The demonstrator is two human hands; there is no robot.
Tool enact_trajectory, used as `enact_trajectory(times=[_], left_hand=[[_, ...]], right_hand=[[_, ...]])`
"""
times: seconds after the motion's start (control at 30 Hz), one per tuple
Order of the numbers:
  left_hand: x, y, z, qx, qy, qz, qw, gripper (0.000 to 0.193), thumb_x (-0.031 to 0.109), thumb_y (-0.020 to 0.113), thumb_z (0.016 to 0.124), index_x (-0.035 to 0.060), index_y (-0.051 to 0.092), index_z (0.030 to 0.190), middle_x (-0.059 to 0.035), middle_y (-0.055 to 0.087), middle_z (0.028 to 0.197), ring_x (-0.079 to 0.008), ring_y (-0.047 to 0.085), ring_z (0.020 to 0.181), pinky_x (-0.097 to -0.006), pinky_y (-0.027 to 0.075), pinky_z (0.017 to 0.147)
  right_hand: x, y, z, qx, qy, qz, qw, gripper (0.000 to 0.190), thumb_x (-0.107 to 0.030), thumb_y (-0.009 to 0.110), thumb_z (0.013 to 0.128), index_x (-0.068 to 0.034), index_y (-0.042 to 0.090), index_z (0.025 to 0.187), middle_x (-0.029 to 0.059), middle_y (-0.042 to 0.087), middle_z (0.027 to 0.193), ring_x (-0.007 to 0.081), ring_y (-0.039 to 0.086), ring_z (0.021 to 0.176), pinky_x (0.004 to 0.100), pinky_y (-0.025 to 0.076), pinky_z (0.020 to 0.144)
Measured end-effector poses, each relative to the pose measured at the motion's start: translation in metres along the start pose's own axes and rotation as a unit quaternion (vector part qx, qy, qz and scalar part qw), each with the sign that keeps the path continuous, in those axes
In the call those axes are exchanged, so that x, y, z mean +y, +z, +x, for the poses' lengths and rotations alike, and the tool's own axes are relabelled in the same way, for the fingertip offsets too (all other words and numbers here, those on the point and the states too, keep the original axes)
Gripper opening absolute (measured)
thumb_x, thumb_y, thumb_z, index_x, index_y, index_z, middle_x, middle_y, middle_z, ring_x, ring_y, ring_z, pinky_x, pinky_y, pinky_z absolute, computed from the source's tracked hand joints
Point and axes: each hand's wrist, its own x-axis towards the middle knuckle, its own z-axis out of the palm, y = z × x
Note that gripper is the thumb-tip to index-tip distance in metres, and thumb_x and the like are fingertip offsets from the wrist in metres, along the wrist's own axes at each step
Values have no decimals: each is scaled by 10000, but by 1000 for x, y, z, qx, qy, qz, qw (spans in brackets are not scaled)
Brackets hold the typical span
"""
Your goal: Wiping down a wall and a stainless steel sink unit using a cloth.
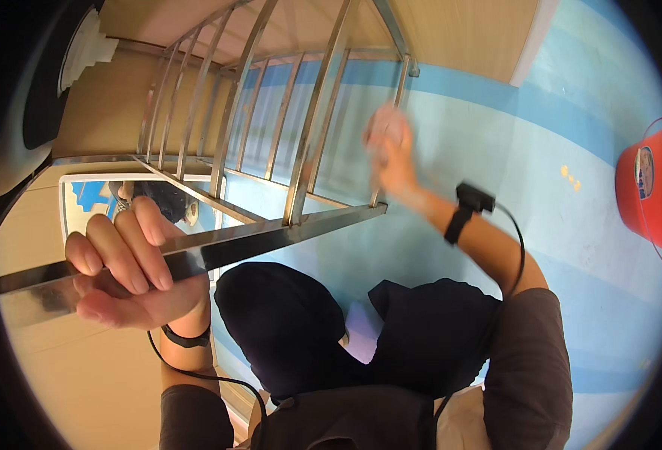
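A shiny square-tube metal frame (291, 225) with several thin upright bars crosses the view from lower left to upper middle. My left hand (134, 264) is wrapped round its near metal rail at the left, fingers over the top and thumb beneath. My right hand (390, 146), blurred, is at a thin metal bar near the rail's far end. A pinkish, crumpled-looking thing (386, 125), perhaps a cloth, shows in its fingers; blur hides its details. Both wrists wear black straps with cables, and a small black device (475, 197) sits by the right one.
A red plastic bucket (640, 185) with a thin handle stands at the far right on the blue patterned floor (477, 146). A wood-toned panel (466, 34) is at the top. A white-edged mirror-like panel (77, 177) lies behind my left hand. My dark-clothed knees are below the rail.
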Motion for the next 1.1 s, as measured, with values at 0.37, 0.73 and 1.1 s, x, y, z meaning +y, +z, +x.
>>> enact_trajectory(times=[0.37,0.73,1.1], left_hand=[[-7,14,-2,43,-13,49,998,269,365,500,918,112,433,854,50,342,580,-60,334,453,-272,359,659],[-2,15,4,64,-8,48,997,240,337,532,899,115,484,821,50,344,589,-56,320,445,-281,386,678],[1,8,1,69,13,48,996,267,345,585,865,106,487,798,53,338,573,-53,313,440,-282,390,684]], right_hand=[[-131,-84,-39,-193,64,290,935,382,35,590,784,-128,566,1128,120,506,1183,249,489,1124,315,398,930],[-53,-15,-57,-185,-142,214,949,580,-111,700,738,-64,464,1266,112,440,1277,259,379,1250,354,326,1023],[-124,-22,-74,-212,-216,193,934,497,-239,651,809,-68,503,1251,230,332,1341,345,326,1281,455,291,1033]])
